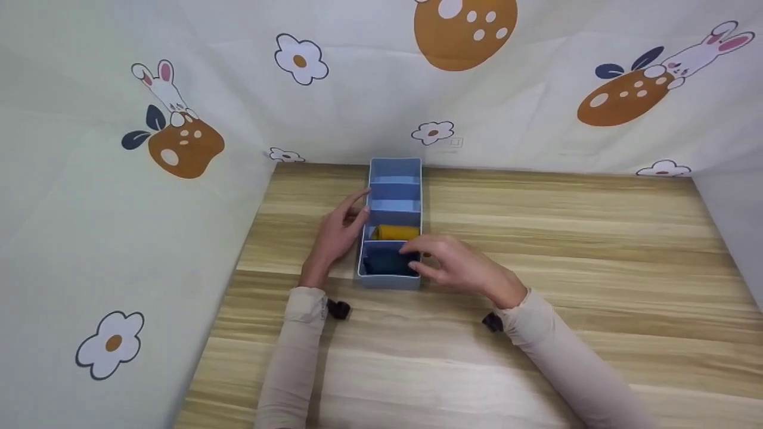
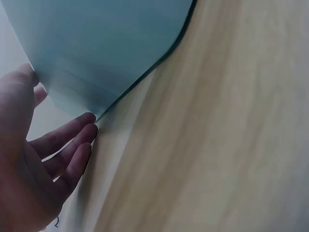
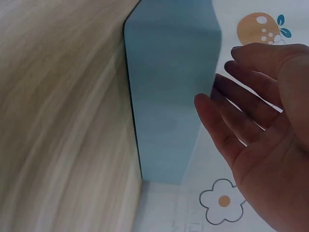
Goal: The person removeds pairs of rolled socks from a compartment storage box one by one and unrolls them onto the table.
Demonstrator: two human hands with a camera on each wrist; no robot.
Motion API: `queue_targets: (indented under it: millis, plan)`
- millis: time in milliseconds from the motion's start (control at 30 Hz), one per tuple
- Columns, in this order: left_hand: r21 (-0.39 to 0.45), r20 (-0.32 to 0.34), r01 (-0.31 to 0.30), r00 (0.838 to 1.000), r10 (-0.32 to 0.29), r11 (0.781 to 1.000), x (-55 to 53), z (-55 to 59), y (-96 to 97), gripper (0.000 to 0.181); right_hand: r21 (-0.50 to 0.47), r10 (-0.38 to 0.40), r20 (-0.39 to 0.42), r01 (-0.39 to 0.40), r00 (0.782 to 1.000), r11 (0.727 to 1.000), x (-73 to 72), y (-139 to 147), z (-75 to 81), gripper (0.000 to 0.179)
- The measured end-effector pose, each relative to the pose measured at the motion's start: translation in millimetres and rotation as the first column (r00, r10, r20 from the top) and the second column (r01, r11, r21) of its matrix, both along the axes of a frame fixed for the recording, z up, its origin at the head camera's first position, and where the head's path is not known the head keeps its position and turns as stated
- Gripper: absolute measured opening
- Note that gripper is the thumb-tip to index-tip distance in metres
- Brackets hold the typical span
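Observation:
A long blue-grey storage box (image 1: pixel 390 282), divided into several compartments in a row, stands on the wooden table. Rolled yellow cloth (image 1: pixel 398 232) lies in the second compartment from the front. The front compartment holds something dark that looks like folded fabric (image 1: pixel 387 261). My left hand (image 1: pixel 343 234) rests its fingertips against the box's left side, fingers loosely spread; in the left wrist view they meet the lower part of the wall. Over the right rim of the front compartment is my right hand (image 1: pixel 456 265), its thumb and fingers parted, fingertips right at the rim in the right wrist view.
The two rear compartments (image 1: pixel 395 196) show their pale floors. Behind the table (image 1: pixel 572 250) hangs a white curtain (image 1: pixel 357 107) printed with rabbits, fruit and flowers, which also runs along the left side. Small black devices (image 1: pixel 338 309) sit at both wrists.

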State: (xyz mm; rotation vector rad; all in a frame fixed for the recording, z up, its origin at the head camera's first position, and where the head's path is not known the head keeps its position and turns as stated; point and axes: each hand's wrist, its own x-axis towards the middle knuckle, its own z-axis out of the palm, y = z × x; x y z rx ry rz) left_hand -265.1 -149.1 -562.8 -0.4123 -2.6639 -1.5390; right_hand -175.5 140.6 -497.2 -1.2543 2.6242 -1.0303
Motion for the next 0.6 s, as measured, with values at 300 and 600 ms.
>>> queue_targets:
  millis: [300,600]
  plan:
    - [-0.062,-0.004,-0.022,1.000,0.022,0.998,2.5,2.2,2.2,0.046,0.163,-0.060,-0.066,0.070,0.996,0.984,-5.9,-19,5.7,0.025]
    - [-0.228,-0.044,-0.064,0.998,0.055,0.972,2.3,5.6,3.7,0.045,0.394,-0.161,-0.123,0.197,0.979,0.898,-2.9,-41,16.8,0.034]
